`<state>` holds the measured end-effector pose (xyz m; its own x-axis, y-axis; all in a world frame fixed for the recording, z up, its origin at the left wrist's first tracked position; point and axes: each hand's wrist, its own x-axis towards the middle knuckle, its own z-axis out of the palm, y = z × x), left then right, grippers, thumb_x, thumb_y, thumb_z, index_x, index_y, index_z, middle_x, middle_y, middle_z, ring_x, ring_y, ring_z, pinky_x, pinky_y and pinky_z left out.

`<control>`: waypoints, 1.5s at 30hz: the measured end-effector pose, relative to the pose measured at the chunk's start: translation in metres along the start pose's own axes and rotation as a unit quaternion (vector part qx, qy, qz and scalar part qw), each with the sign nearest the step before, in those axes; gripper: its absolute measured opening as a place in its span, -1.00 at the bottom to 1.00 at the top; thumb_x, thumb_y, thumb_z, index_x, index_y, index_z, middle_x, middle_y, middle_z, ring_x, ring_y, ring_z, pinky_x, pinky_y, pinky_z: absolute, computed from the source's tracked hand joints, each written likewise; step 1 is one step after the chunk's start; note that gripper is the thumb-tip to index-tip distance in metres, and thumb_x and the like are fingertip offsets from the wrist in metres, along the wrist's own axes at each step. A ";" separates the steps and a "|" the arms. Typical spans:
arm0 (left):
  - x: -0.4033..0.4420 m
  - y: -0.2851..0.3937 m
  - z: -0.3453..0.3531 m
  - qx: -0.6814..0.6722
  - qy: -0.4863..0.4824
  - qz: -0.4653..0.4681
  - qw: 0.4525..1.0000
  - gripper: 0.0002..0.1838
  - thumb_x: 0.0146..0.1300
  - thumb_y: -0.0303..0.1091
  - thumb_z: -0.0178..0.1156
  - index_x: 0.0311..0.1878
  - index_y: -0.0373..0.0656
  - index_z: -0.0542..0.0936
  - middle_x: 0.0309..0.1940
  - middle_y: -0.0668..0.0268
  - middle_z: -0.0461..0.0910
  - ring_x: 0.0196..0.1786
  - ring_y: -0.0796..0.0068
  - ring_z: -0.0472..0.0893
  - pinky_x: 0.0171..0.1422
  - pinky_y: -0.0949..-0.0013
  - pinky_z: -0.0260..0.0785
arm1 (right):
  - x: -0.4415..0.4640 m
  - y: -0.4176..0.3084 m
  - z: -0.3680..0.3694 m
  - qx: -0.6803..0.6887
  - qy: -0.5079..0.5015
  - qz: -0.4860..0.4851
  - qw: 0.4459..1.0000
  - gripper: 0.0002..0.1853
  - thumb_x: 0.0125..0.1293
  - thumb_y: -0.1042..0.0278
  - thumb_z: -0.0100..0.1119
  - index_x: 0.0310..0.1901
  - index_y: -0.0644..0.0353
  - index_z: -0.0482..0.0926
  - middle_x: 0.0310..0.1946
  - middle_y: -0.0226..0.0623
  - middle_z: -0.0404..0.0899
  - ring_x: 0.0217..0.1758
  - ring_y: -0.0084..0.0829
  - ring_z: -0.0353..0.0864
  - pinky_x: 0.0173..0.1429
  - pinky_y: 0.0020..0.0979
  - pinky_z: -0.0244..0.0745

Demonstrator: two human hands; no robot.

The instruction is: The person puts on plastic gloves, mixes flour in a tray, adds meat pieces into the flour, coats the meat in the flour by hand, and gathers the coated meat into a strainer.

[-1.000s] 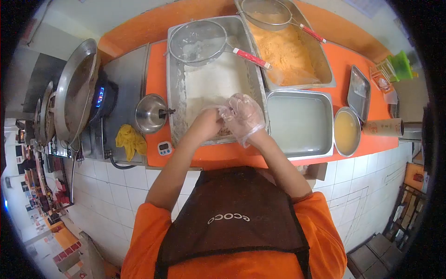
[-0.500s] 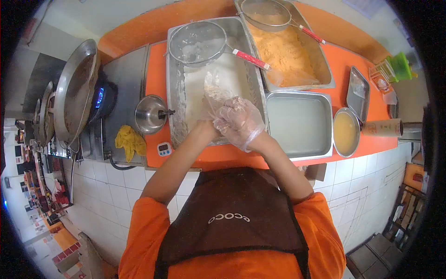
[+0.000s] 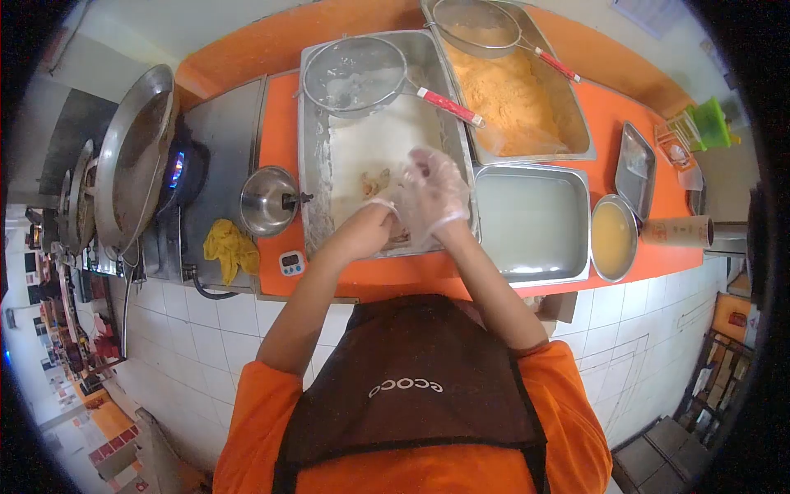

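Note:
Both my hands are over the metal pan [image 3: 315, 165] of white flour [image 3: 362, 144]. My right hand [image 3: 440, 189] wears a floury clear plastic glove, its fingers curled in. Loose clear plastic hangs between it and my left hand [image 3: 366, 229], which is low at the pan's near side. A whitish cuff edge crosses the left hand, and its fingers are hidden. A small flour-coated piece [image 3: 376, 183] lies in the flour just beyond the hands. A red-handled sieve [image 3: 355, 76] rests across the pan's far end.
Right of the flour are a pan of orange breading [image 3: 506, 103] with a second sieve [image 3: 477, 25], a pan of pale liquid [image 3: 531, 218] and a bowl of yellow liquid [image 3: 611, 239]. Leftward are a steel bowl [image 3: 267, 202], a timer [image 3: 290, 263], a yellow cloth [image 3: 230, 251] and a wok [image 3: 136, 165] near a lit burner.
My hands were clasped together and are now slightly apart. The right hand has risen and turned upward, while the left hand's floury fingers have gone from view.

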<state>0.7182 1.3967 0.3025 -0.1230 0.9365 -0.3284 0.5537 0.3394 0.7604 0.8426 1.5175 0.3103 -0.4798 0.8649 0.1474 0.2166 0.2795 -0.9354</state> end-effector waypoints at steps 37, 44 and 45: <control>-0.002 0.027 -0.002 -0.623 0.174 -0.025 0.762 -0.33 0.59 0.22 -0.38 0.42 -0.11 0.32 0.26 0.18 0.49 0.33 0.32 0.45 0.46 0.14 0.27 | -0.056 -0.072 -0.017 0.025 -0.166 -0.106 0.980 -0.59 0.37 0.32 0.17 0.22 0.23 0.51 0.20 0.05 0.45 0.30 0.03 0.41 0.42 -0.13 0.22; 0.005 0.027 0.005 -0.652 0.164 0.040 0.739 -0.28 0.55 0.30 -0.38 0.52 -0.01 0.18 0.41 0.20 0.35 0.43 0.24 0.36 0.54 0.07 0.17 | -0.026 -0.054 -0.008 -0.134 -0.104 -0.228 0.959 -0.78 0.15 0.47 0.31 -0.14 0.18 0.60 -0.20 -0.17 0.58 -0.11 -0.10 0.51 0.09 -0.17 0.36; 0.008 0.024 0.004 -0.663 0.162 0.041 0.729 -0.26 0.54 0.31 -0.37 0.54 -0.01 0.17 0.44 0.19 0.32 0.45 0.22 0.34 0.56 0.06 0.14 | -0.026 -0.053 -0.006 -0.130 -0.120 -0.237 0.955 -0.80 0.15 0.47 0.31 -0.17 0.18 0.60 -0.25 -0.20 0.59 -0.14 -0.13 0.51 0.07 -0.18 0.36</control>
<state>0.7334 1.4123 0.3158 -0.4411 0.8574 -0.2652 -0.6879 -0.1331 0.7135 0.8486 1.4825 0.3584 -0.7511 0.5037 0.4269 0.1149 0.7365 -0.6666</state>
